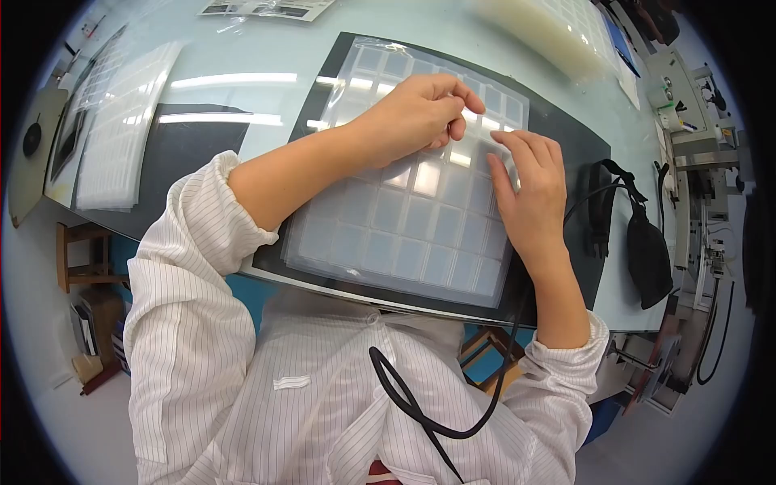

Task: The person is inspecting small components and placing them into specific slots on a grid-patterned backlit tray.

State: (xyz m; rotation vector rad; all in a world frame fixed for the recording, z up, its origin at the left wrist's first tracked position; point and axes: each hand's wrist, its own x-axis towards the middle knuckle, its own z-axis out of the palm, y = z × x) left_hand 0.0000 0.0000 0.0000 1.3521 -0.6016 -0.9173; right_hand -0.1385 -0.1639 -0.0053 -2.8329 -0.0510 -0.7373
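A clear plastic sheet (pixel 416 214) with a grid of rectangular pockets lies in front of me, seemingly with other sheets under it. Below it is a black mat (pixel 586 149). My left hand (pixel 420 113) hovers over the upper middle of the sheet, its fingers curled in; whatever they may hold is hidden. To its right, my right hand (pixel 529 178) is over the sheet's right edge. The thumb there stands apart from the bent fingers, and nothing shows between them. Whether either hand touches the sheet I cannot tell.
A stack of similar sheets (pixel 133 129) lies at the left, beside another dark mat (pixel 198 141). A thick pile of clear plastic sheets (pixel 558 32) is at the far right. A black pouch with straps (pixel 649 259) hangs near the right edge. A black cable (pixel 477 432) crosses my lap.
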